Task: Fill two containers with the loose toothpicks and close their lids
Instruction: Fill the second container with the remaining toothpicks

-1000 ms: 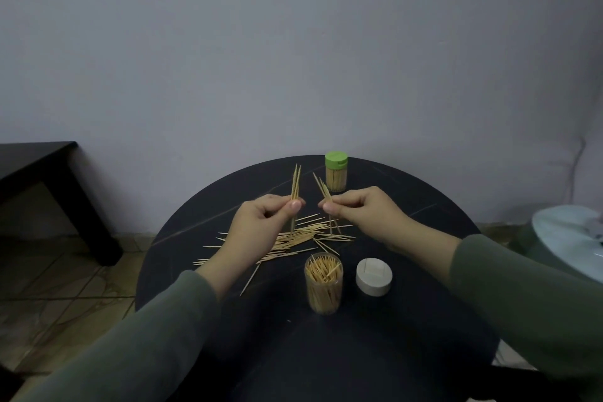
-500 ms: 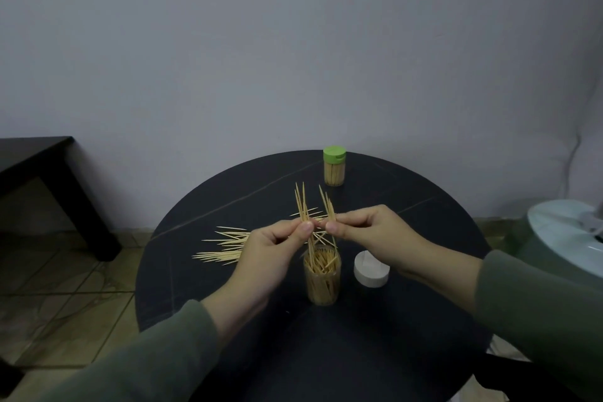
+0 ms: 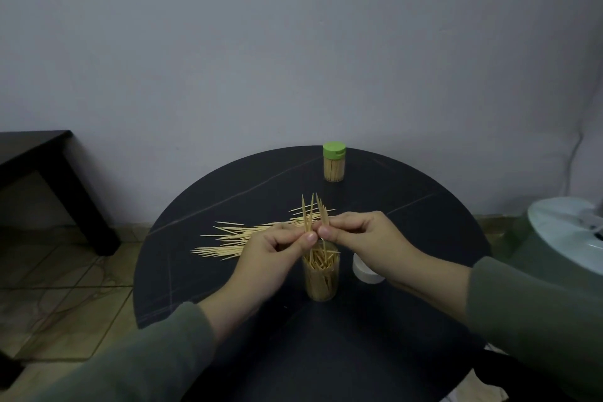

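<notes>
An open clear container (image 3: 320, 277), packed with toothpicks, stands near the middle of the round black table (image 3: 408, 206). Right above its mouth my left hand (image 3: 270, 258) and my right hand (image 3: 365, 241) each pinch a few upright toothpicks (image 3: 312, 212), fingertips almost touching. The lower ends of those toothpicks dip into the container. A white lid (image 3: 363, 271) lies just right of the container, partly hidden by my right hand. A pile of loose toothpicks (image 3: 235, 240) lies to the left. At the far edge stands a second container with a green lid (image 3: 333, 162), closed.
A dark low table (image 3: 49, 173) stands at the left over the tiled floor. A pale green round object (image 3: 567, 238) sits at the right beside the table. A grey wall rises behind.
Both hands have carried their toothpicks from above the loose pile toward me and lowered them over the open container. The white lid is now partly hidden by my right hand.
</notes>
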`<state>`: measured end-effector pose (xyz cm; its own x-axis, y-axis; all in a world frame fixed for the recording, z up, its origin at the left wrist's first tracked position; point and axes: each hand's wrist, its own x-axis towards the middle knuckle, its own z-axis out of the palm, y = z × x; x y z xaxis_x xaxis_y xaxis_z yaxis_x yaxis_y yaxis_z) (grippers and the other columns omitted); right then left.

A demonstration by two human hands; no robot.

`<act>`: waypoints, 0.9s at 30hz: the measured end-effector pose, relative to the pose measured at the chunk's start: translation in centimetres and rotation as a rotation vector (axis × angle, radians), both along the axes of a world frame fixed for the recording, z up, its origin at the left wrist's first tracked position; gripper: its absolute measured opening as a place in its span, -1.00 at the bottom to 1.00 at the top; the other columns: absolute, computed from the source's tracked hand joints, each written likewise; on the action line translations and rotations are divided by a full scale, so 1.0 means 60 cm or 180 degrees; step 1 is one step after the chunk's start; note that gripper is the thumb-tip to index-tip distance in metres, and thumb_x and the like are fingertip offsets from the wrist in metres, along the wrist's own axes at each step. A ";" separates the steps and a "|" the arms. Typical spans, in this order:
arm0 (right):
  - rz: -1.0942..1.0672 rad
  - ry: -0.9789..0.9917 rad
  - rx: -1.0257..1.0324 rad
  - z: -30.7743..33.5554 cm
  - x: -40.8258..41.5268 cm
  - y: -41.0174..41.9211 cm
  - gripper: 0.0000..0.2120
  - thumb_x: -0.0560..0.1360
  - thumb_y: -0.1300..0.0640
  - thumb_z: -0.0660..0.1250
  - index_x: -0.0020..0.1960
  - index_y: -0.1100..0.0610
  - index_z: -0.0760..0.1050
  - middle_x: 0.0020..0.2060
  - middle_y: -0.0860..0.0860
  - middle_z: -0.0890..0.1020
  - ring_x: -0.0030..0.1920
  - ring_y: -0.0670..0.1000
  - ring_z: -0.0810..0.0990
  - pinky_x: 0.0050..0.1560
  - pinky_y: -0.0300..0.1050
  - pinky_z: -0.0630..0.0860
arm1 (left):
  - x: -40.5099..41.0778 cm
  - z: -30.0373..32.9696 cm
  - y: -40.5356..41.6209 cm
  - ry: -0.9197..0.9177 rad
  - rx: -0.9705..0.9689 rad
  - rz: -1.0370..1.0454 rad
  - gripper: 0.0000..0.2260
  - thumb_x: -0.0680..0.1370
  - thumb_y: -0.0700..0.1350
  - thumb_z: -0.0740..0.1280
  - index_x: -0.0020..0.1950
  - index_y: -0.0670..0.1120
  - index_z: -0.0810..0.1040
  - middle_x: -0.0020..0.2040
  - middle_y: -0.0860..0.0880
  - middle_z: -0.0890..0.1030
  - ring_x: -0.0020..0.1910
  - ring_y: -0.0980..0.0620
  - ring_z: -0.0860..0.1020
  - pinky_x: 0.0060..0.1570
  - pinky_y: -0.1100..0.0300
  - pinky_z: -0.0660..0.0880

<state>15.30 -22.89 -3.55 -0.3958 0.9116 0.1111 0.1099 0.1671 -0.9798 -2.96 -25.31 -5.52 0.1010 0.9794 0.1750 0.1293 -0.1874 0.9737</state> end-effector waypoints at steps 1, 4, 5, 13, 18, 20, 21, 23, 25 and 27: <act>0.0003 -0.0017 -0.0003 -0.002 0.000 0.001 -0.84 0.47 0.22 0.39 0.01 0.06 0.66 -0.05 -0.07 0.71 0.04 -0.14 0.65 0.05 -0.27 0.56 | 0.000 -0.003 0.000 0.0026 0.0008 -0.0004 -0.81 0.44 -0.05 0.39 -0.02 -0.06 0.72 -0.05 -0.06 0.67 0.02 0.07 0.62 0.01 0.29 0.49; -0.0009 -0.0062 0.0039 -0.006 -0.001 0.002 -0.84 0.45 0.23 0.41 0.02 0.10 0.66 -0.06 -0.03 0.71 0.04 -0.10 0.66 0.09 -0.18 0.58 | -0.001 -0.009 0.002 0.0128 0.0049 0.0015 -0.80 0.42 -0.01 0.40 -0.06 -0.06 0.72 -0.12 -0.06 0.65 -0.05 0.12 0.60 -0.03 0.33 0.46; -0.0018 -0.0046 0.0046 -0.007 -0.001 0.002 -0.83 0.45 0.24 0.42 0.02 0.12 0.66 -0.07 -0.03 0.71 0.03 -0.10 0.66 0.08 -0.19 0.58 | -0.001 -0.009 0.002 0.0163 0.0082 0.0024 -0.79 0.41 0.00 0.40 -0.06 -0.07 0.72 -0.15 -0.05 0.64 -0.08 0.15 0.59 -0.05 0.34 0.45; -0.0089 -0.0157 0.0345 -0.015 -0.002 0.000 -0.81 0.42 0.22 0.44 0.03 0.12 0.66 -0.05 -0.02 0.71 0.04 -0.09 0.66 0.10 -0.15 0.58 | -0.010 0.005 0.005 0.0819 0.0170 0.0034 -0.89 0.48 -0.08 0.41 -0.04 0.07 0.70 -0.17 0.08 0.57 -0.16 0.28 0.53 -0.11 0.43 0.41; -0.0027 -0.0265 0.0441 -0.011 -0.002 -0.004 -0.81 0.43 0.22 0.44 -0.01 0.00 0.66 -0.07 -0.12 0.71 0.05 -0.17 0.64 0.07 -0.25 0.56 | -0.021 0.021 0.013 0.1500 0.0343 -0.0059 -0.89 0.49 -0.02 0.41 -0.04 0.17 0.68 -0.14 0.11 0.57 -0.16 0.28 0.52 -0.18 0.46 0.37; -0.0060 -0.0438 0.0491 -0.011 -0.001 -0.004 -0.81 0.42 0.18 0.45 0.00 -0.04 0.66 -0.06 -0.14 0.71 0.05 -0.18 0.64 0.11 -0.19 0.57 | -0.028 0.031 0.014 0.1668 0.0333 -0.0260 -0.86 0.49 -0.03 0.41 -0.05 0.23 0.65 -0.12 0.10 0.58 -0.15 0.29 0.51 -0.18 0.46 0.37; -0.0088 -0.0551 0.0539 -0.010 -0.001 -0.003 -0.81 0.42 0.15 0.46 0.00 -0.06 0.66 -0.06 -0.15 0.71 0.04 -0.18 0.64 0.12 -0.14 0.57 | -0.031 0.036 0.014 0.1775 0.0323 -0.0340 -0.86 0.50 -0.03 0.40 -0.04 0.23 0.64 -0.11 0.10 0.57 -0.14 0.30 0.51 -0.18 0.46 0.37; -0.0126 -0.0776 0.0678 -0.009 -0.001 -0.002 -0.83 0.40 0.06 0.47 -0.01 -0.09 0.67 -0.09 -0.15 0.70 0.00 -0.16 0.64 0.10 -0.03 0.58 | -0.040 0.042 0.013 0.1978 0.0337 -0.0424 -0.85 0.50 -0.02 0.39 0.03 0.20 0.64 -0.10 0.13 0.56 -0.12 0.32 0.49 -0.18 0.47 0.37; -0.0142 -0.0964 0.0828 -0.007 -0.001 -0.002 -0.84 0.39 -0.02 0.47 -0.03 -0.14 0.66 -0.13 -0.20 0.69 -0.03 -0.16 0.63 0.09 0.04 0.57 | -0.045 0.044 0.013 0.2145 0.0382 -0.0415 -0.82 0.51 0.00 0.38 0.08 0.20 0.62 -0.10 0.15 0.56 -0.12 0.32 0.48 -0.21 0.47 0.36; -0.0201 -0.1077 0.0973 -0.006 -0.002 0.000 -0.83 0.36 -0.13 0.44 -0.06 -0.19 0.66 -0.15 -0.24 0.68 -0.04 -0.18 0.62 0.12 0.08 0.54 | -0.046 0.046 0.013 0.2234 0.0432 -0.0396 -0.81 0.50 0.02 0.38 0.09 0.22 0.61 -0.12 0.17 0.57 -0.15 0.34 0.47 -0.24 0.45 0.33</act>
<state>15.19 -22.91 -3.92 -0.4008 0.8806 0.2528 0.4345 0.4257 -0.7937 -5.69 -24.52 -2.76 0.3435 0.9276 0.1472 0.6853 -0.3547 0.6361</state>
